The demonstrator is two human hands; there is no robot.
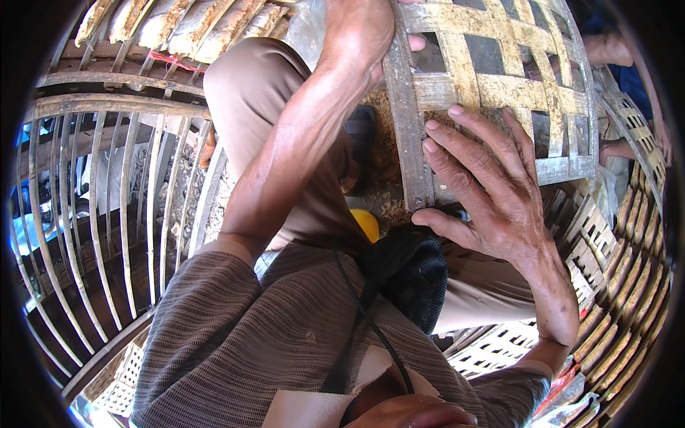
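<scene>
A woven bamboo lattice panel (492, 89) with a flat wooden rim is held up in front of me at the upper right. My left hand (362, 32) grips the rim on its left side, and a fingertip shows through a gap in the weave. Over the panel's near corner lies my right hand (492, 189), fingers spread and stretched out. Its fingertips appear to rest on the weave, with the thumb by the end of the rim.
A slatted bamboo rack (107, 214) curves along my left. Stacked bamboo pieces (193, 32) lie at the far left. On the right are rows of slats (621, 285) and more woven panels (499, 349). Another person's arm (606, 50) shows at the far right. A yellow object (365, 224) sits between my legs.
</scene>
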